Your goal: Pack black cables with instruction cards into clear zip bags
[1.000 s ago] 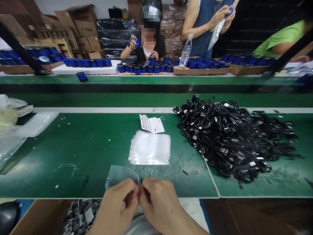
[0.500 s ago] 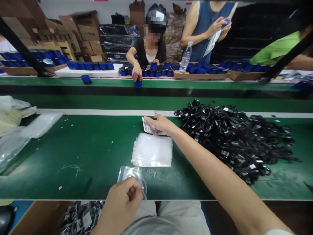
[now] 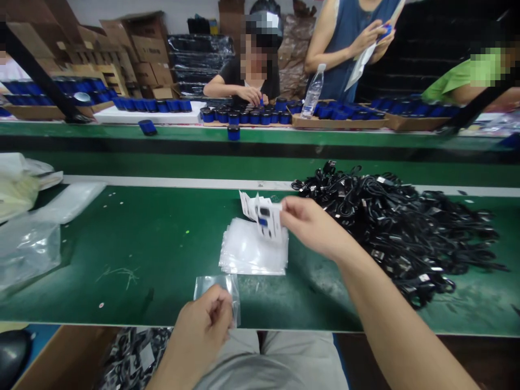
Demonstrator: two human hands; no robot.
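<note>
At the near edge of the green bench, my left hand [image 3: 209,319] is closed on a clear plastic bag [image 3: 203,284], which lies partly under and beyond the fingers. My right hand [image 3: 306,222] pinches a printed leaflet [image 3: 270,223] by its right side and holds it over a stack of clear plastic bags [image 3: 244,252]. Behind that stack, more folded leaflets [image 3: 247,203] stand fanned on the bench. To the right of my right hand spreads a big heap of coiled black USB cables [image 3: 390,227].
Plastic bags [image 3: 77,200] lie at the left. Below the near edge, a cardboard box [image 3: 77,357] holds bagged cables. Across the bench, co-workers handle blue round items [image 3: 233,132], many in trays, beside a plastic bottle [image 3: 312,92].
My right hand left the clear bag, reached to the leaflets and drew one back towards me. My left hand kept hold of the bag. A co-worker set a blue item on the far ledge.
</note>
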